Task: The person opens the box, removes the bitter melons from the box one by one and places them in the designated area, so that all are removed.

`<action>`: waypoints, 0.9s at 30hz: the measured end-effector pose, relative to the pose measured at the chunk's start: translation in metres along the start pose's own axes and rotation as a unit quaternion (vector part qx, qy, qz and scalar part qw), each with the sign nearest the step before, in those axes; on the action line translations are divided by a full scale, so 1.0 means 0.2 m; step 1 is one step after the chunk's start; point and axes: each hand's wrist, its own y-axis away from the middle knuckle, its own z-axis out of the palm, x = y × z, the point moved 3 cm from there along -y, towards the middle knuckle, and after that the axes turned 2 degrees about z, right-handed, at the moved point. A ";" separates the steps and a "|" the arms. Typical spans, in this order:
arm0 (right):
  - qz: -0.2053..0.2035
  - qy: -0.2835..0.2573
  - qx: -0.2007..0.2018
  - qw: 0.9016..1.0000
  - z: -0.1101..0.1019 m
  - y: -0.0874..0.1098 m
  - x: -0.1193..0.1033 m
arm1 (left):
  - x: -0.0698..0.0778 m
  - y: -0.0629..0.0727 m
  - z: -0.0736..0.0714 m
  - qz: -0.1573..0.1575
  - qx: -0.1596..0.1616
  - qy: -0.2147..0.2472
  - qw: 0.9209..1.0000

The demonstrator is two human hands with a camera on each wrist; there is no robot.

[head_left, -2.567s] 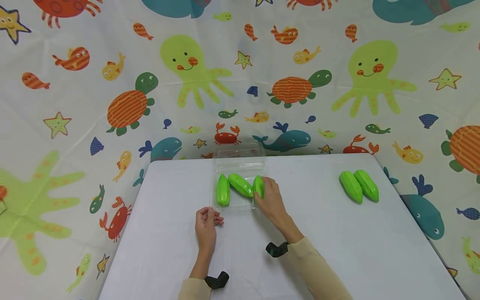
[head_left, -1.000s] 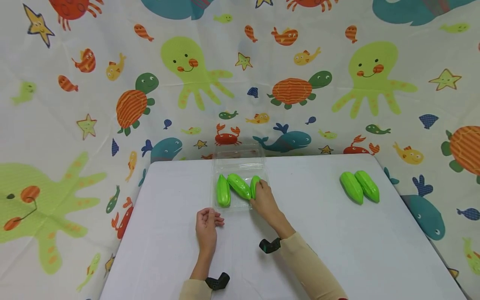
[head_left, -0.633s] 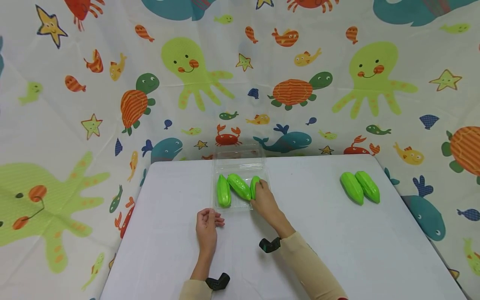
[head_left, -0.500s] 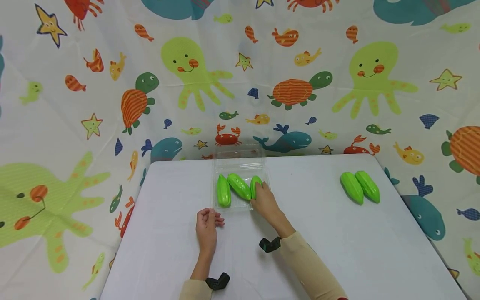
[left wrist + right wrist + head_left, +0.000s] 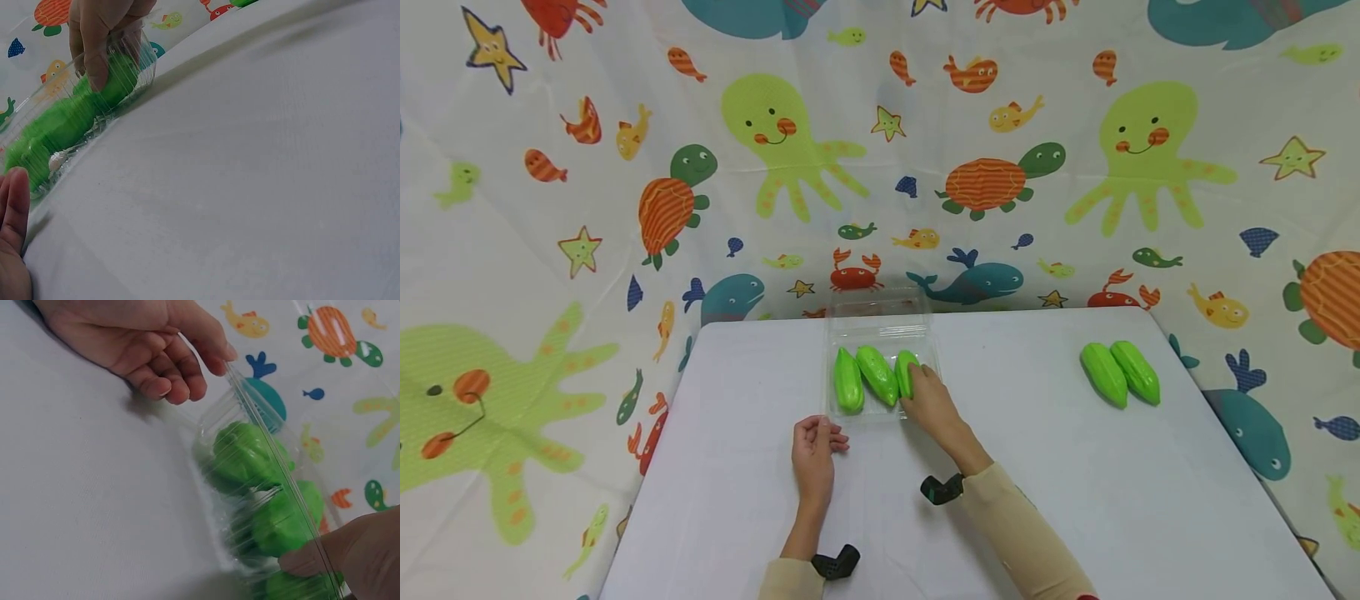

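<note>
1. Pinching the held vegetable [image 5: 904, 372] are the fingers of the right hand [image 5: 934, 404]; it lies inside the clear box [image 5: 878, 331], at its right side. Grip is from above, probably because the box walls hem it in.
2. Left hand [image 5: 812, 454]: thumb and forefinger pinch the rim at the box's near-left corner, other fingers loosely bent. Likely a steadying hold; the plastic looks thin and light.
3. Middle vegetable [image 5: 877, 375] and left vegetable [image 5: 848, 381]: also in the box, laid lengthwise, presumably to fit side by side. Middle one slants, near end toward the held one.
4. Lid [image 5: 880, 304]: tipped back at the box's far side, leaving the top accessible.
5. Tabletop [image 5: 1000, 542], beneath the box: first loose vegetable [image 5: 1103, 375] and second loose vegetable [image 5: 1136, 372], side by side, well right of the box, apparently clear of both hands.
6. Printed cloth [image 5: 882, 177]: behind the box. Lid contact: cannot tell.
</note>
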 end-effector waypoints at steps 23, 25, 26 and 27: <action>-0.026 -0.065 0.068 0.995 -0.01 0.04 0.03 | -0.03 0.02 0.00 0.000 0.006 0.000 1.000; -0.030 -0.072 0.077 0.994 -0.01 0.05 0.03 | -0.03 0.02 0.00 0.000 0.007 0.001 1.000; -0.032 -0.077 0.081 0.993 -0.02 0.05 0.03 | -0.03 0.02 0.01 0.000 0.007 0.001 1.000; -0.033 -0.078 0.086 0.993 -0.02 0.06 0.03 | -0.03 0.03 0.01 0.001 0.007 0.000 1.000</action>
